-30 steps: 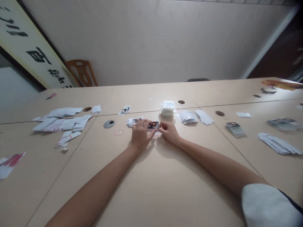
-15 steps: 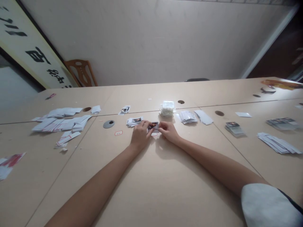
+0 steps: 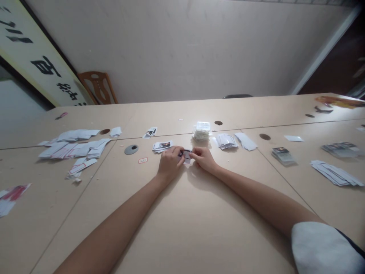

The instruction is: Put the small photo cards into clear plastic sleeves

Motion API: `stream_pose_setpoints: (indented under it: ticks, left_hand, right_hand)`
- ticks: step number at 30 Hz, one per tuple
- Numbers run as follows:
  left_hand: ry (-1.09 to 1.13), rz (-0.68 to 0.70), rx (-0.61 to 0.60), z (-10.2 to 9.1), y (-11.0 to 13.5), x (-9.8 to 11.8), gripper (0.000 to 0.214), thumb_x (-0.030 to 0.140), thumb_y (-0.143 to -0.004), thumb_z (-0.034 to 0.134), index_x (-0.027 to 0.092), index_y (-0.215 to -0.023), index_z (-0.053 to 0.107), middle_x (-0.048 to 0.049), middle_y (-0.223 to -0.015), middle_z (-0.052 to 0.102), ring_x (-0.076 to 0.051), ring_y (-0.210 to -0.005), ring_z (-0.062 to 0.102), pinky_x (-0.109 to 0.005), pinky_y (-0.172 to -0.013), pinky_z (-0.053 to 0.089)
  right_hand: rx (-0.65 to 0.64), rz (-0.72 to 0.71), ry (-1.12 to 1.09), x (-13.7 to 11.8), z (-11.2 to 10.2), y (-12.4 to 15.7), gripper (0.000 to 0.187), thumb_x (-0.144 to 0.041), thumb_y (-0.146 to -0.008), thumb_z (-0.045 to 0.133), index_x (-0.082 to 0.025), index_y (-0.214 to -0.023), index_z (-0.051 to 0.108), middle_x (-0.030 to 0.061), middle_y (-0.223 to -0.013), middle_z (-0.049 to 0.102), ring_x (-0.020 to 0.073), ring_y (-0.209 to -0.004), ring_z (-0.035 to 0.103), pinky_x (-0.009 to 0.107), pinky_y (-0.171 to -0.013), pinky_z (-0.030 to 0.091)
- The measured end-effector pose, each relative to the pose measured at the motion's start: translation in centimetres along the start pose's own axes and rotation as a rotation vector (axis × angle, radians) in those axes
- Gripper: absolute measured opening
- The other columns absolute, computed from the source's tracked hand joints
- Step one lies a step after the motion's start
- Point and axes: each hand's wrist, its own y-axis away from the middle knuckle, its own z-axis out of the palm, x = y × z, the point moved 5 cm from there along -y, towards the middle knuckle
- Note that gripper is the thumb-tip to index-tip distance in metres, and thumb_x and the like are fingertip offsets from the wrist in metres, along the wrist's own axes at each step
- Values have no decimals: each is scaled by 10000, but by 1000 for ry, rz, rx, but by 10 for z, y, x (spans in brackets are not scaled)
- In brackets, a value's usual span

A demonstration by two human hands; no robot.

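Note:
A small photo card [image 3: 187,153], dark on its left part and pale on the right, is between my two hands just above the table. My left hand [image 3: 171,160] grips its left side with thumb and fingers, hiding part of the picture. On the other side, my right hand [image 3: 203,158] has its fingers curled and pinched at the card's right edge. Whether a clear sleeve is around the card, I cannot tell. Just left of my left hand lies a pile of photo cards [image 3: 162,146]. Beyond my hands stands a stack of clear plastic sleeves [image 3: 202,131].
White paper slips [image 3: 74,150] lie in heaps at the left. To the right are white cards [image 3: 226,141], a sleeved photo stack [image 3: 283,156] and fanned white strips [image 3: 335,173]. A grey cable-hole cover [image 3: 131,149] and a red-bordered label [image 3: 143,160] sit left of my hands.
The picture shows less between my hands, and more of the card's pale part is visible. My left fingers have shifted slightly over the card; my right hand has barely moved left.

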Motion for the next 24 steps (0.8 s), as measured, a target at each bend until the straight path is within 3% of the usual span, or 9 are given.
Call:
stream_pose_setpoints:
  ticks: [24]
  left_hand:
    - [-69, 10, 6, 0, 0, 1, 170, 209, -893, 509, 205, -1036, 599, -62, -1063, 680, -226, -999, 618, -355, -821, 383]
  right_hand:
    - [27, -34, 17, -1, -1, 0, 246, -250, -745, 560, -187, -539, 440, -56, -451, 410, 94, -479, 382, 225, -487, 260]
